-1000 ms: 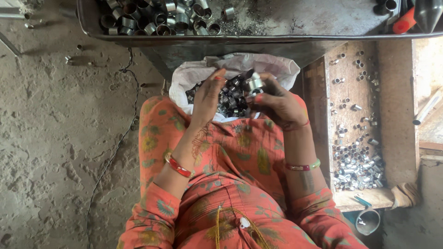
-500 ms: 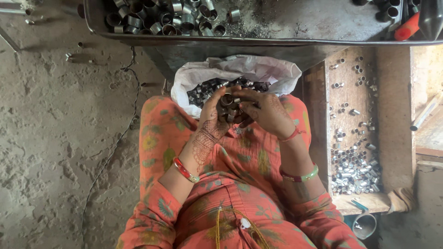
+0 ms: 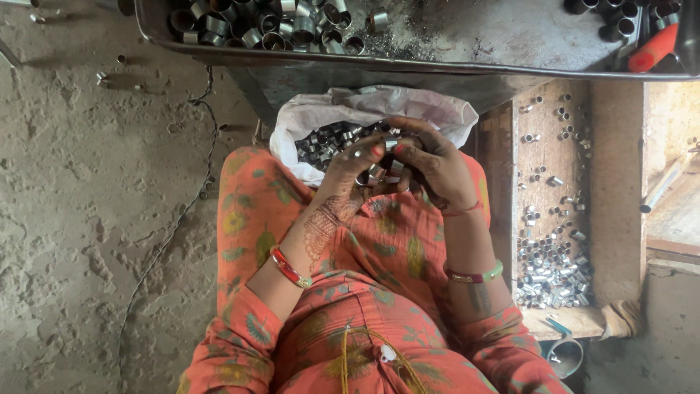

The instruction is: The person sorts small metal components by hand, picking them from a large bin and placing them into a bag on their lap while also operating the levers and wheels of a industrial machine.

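Both my hands have drawn closer together over the bag since a moment ago, when my right one held a ring apart from my left. Now my left hand (image 3: 350, 171) and my right hand (image 3: 430, 171) meet fingertip to fingertip, cupped around a small cluster of metal rings (image 3: 380, 169) that I hold just above my lap; the fingers are curled shut on those rings, though I cannot tell how many are in each hand. Right behind them sits the white plastic bag (image 3: 364, 109), open at the top and resting against my knees, with more of the same dark and shiny rings inside it. My orange patterned dress (image 3: 379, 292) fills the lower part of the view. Beyond the bag runs the metal tray (image 3: 474, 44), with a heap of larger rings in its left corner. To my right a wooden board (image 3: 554, 138) carries scattered rings and a dense pile of silver ones (image 3: 550, 270) near its close end. At my left lies the rough concrete floor (image 3: 95, 219).
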